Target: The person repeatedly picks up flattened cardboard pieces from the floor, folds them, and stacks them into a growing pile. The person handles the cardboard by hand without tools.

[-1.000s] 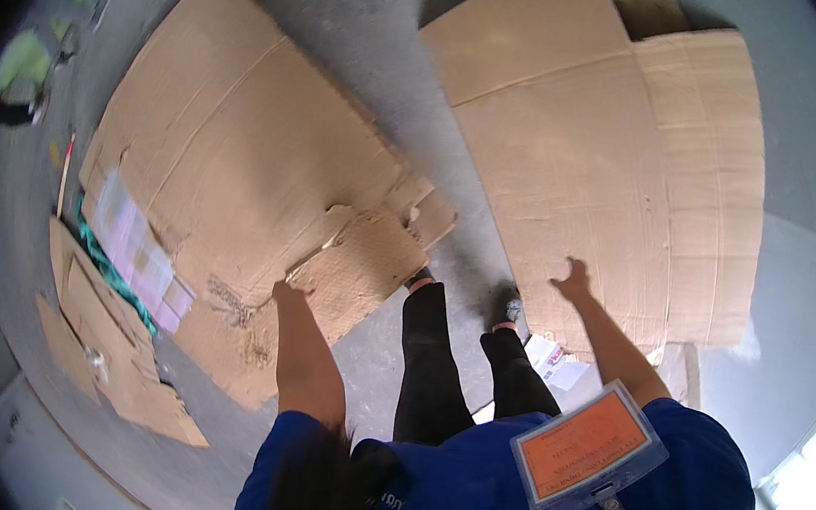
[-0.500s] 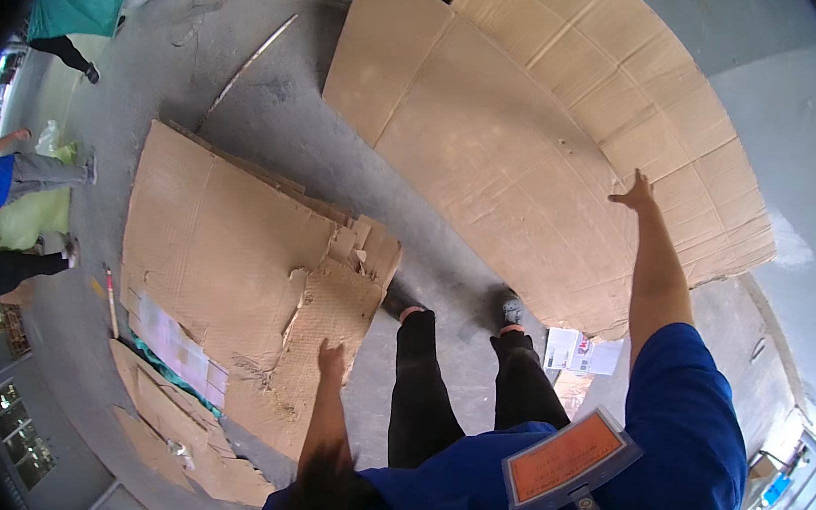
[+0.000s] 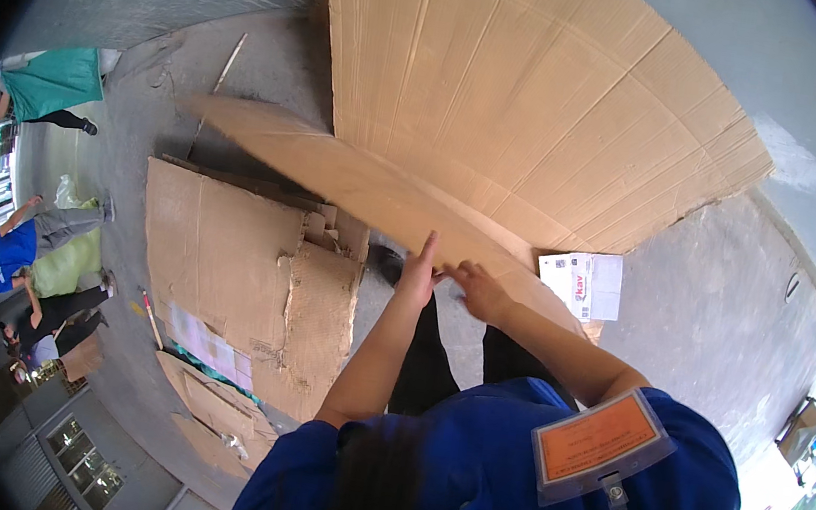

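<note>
A large brown cardboard sheet (image 3: 366, 185) stands bent in front of me, its near panel tilted up off the floor. At that panel's near edge is my left hand (image 3: 416, 274), thumb upright against the board and fingers curled partly out of sight. Just right of it, my right hand (image 3: 482, 292) is closed over the same edge, fingertips on the board. The sheet's far panel (image 3: 536, 98), ribbed with creases, leans toward the grey wall.
A pile of flattened cardboard (image 3: 218, 243) lies at left, with more pieces (image 3: 210, 399) nearer me. A white printed carton (image 3: 581, 285) is beside the sheet's right end. A thin pole (image 3: 228, 63) lies beyond. People (image 3: 16, 251) work at far left beside a pale green sack (image 3: 70, 262).
The near panel has lifted from lying flat to a steep tilt. My right hand has come back from the far crease to the near edge; my left hand has risen from over the pile to join it.
</note>
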{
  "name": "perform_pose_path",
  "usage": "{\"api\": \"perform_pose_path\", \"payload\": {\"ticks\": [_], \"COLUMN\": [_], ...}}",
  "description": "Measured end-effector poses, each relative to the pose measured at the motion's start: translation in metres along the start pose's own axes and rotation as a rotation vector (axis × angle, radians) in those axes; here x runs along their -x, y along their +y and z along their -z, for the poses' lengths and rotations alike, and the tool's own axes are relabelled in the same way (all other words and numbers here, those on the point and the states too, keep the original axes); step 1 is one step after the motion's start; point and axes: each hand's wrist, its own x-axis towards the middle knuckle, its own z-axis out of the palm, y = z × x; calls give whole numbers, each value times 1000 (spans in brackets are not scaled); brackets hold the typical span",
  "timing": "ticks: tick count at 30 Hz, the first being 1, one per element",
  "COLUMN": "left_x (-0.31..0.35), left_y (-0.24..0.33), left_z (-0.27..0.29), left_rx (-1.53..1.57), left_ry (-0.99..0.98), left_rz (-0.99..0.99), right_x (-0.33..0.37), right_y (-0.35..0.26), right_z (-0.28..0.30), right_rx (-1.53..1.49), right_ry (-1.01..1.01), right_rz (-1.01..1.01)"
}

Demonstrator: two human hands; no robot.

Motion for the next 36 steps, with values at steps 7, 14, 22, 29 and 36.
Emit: {"api": "perform_pose_path", "payload": {"ticks": [7, 14, 22, 29, 36], "left_x": [0, 3, 6, 3, -21], "left_y": [-33, -42, -36, -30, -34], "left_z": [44, 61, 53, 41, 25], "left_rx": [-176, -188, -240, -207, -272], "left_ry": [270, 282, 309, 310, 297], "left_rz": [50, -19, 22, -19, -102], "right_x": [-37, -18, -56, -47, 53], "right_y": [186, 252, 318, 241, 74], "right_z": [214, 483, 502, 479, 391], "right_rx": [234, 676, 720, 574, 95], "right_ry": [968, 844, 761, 460, 381], "right_rz": [-158, -677, -443, -494, -25]}}
